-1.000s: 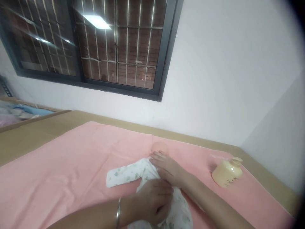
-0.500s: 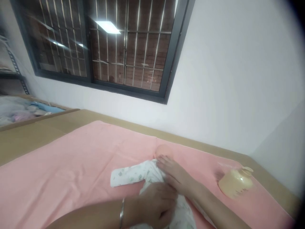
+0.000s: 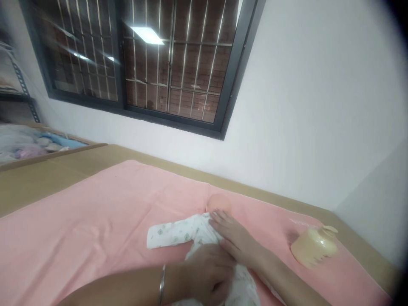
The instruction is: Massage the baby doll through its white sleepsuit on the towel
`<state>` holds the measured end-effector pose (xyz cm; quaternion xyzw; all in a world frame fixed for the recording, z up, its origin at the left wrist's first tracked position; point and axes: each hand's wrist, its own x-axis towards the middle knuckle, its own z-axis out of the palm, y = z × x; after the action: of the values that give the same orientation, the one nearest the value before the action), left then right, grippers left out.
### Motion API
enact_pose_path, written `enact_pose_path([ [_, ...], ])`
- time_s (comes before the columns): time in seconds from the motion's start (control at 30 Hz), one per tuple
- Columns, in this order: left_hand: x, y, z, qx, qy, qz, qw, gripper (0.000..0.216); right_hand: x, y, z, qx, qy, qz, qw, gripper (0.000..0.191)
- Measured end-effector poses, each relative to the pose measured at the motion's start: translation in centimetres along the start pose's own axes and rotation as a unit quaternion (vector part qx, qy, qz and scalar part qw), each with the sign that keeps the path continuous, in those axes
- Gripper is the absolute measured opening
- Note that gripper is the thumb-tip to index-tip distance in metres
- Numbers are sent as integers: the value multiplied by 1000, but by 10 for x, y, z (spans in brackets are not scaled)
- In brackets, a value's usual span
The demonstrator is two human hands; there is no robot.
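A small white baby garment with a green print lies on a pink cloth, one sleeve stretched to the left. At its neck end shows a round, smooth, peach-coloured shape like a doll's head; my hands hide most of the body. My left hand, with a silver bangle on the wrist, is curled closed on the front of the garment. Above it my right hand lies flat near the neck, its fingers stretched out over the fabric and their tips by the round shape.
A cream pump bottle stands on the cloth at the right. The tan table meets a white wall under a barred window. At the far left, a wooden-edged box holds cloths, with a metal shelf behind.
The view has shifted very slightly. Both hands stay at nearly the same spots on the garment, and the bottle and cloth have not moved.
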<state>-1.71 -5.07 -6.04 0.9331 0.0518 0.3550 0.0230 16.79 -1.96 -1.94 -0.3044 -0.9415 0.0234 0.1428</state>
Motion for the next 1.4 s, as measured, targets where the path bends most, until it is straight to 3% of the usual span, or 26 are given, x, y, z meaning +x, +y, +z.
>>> enact_pose_path([
  [0.2,1,1,0,0,9,1,1000,21,-1,3,2,0,-8,-6,1000,53],
  [0.33,1,0,0,1,11,3,1000,20,0,1,2,8,33,7,999,57],
  [0.5,1,0,1,-2,13,-4,1000,20,4,-1,-2,6,-14,-6,1000,50],
  [0.63,2,0,0,-5,13,-2,1000,19,8,0,-1,5,31,8,999,57],
  [0.8,-1,-2,4,-21,9,-1,1000,15,10,-6,1,2,-14,3,1000,49],
  [1.0,0,-3,3,-32,21,4,999,11,12,-9,1,-3,-12,24,1000,47],
  [1.13,6,-1,-4,-40,44,4,998,11,8,-11,4,19,-1,78,997,44],
  [1.27,10,0,-9,-70,32,-35,996,17,-11,-23,-3,50,15,107,993,45],
  [1.4,20,3,-14,-64,-2,-135,989,21,-47,-42,-28,69,18,137,988,42],
])
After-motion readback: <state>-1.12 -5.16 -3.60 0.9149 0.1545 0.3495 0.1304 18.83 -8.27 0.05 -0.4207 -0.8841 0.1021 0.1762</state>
